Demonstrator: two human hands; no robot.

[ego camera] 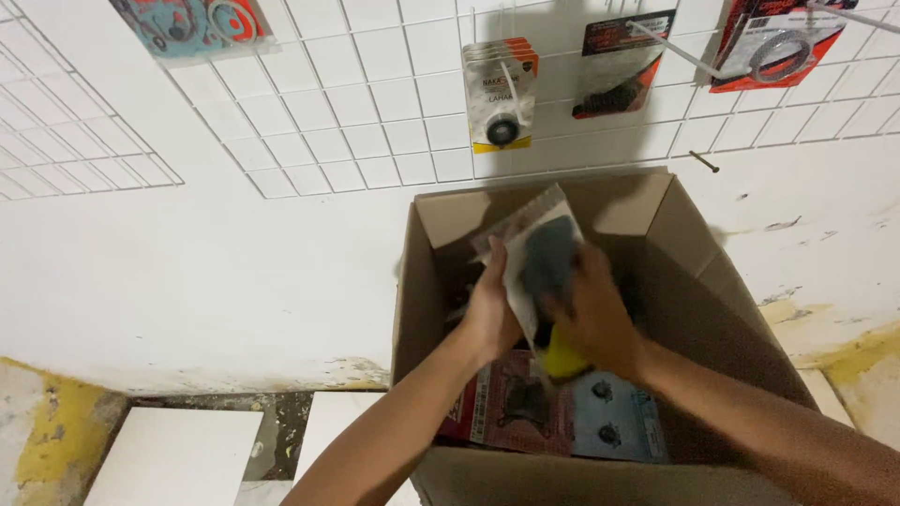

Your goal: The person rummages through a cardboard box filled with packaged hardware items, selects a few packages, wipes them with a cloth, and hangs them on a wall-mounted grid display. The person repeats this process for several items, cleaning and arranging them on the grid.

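Grey and yellow, the blister pack (544,272) sits between my hands above the open cardboard box (694,272). My left hand (489,314) grips its left edge; my right hand (592,314) clasps its right side. Below my hands, red packs (511,408) and a blue pack (619,426) lie in the box.

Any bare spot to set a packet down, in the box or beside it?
Floor tile left of the cardboard box is bare. Inside, the right wall side looks open; the middle is crowded by both hands, held packet and packets below.
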